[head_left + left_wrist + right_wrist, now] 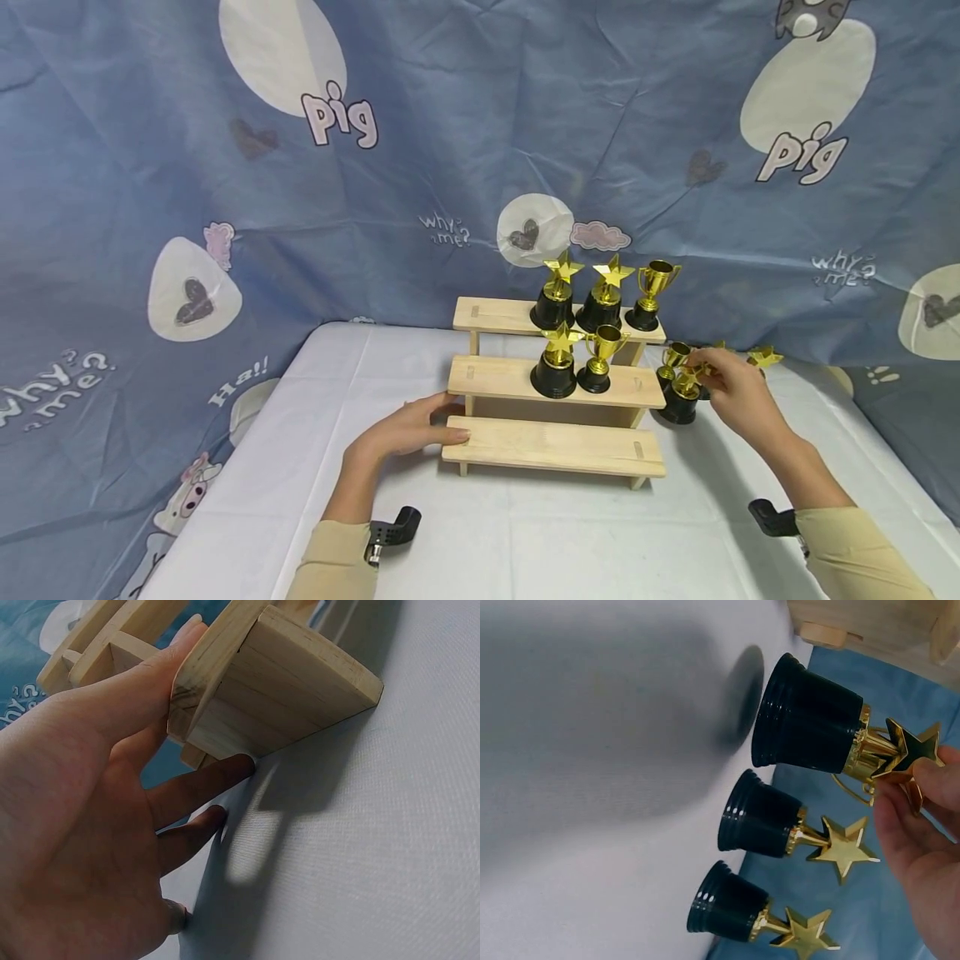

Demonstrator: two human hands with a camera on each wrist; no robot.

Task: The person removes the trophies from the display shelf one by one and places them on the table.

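Blue cloth [450, 125] printed with "pig" and "why me?" hangs behind a table [570, 542] spread with white. Right of centre, the right hand [738, 396] pinches a star trophy [680, 408] by its gold star, at nine o'clock from the knuckles; whether its black base touches the table is hard to tell. Just beside it, toward twelve o'clock, stands a small cup [676, 356], partly covered. A second star trophy [761, 821] is mostly hidden by the hand from the head, and a third star trophy [765, 357] shows only its star there; the right wrist view shows both bases, in a row.

Farther out, toward nine o'clock, a three-step wooden shelf [555, 442] bears a left star [553, 307], a middle star [600, 308] and a tall cup [655, 281] on top, then a lower star [555, 379] and a lower cup [595, 377] on the middle step.

At its eight o'clock, the left hand [405, 429] holds the end, thumb on the lowest step. Its index fingertip is out of sight; the left wrist view shows other fingers spread, one tip by the shelf's foot.
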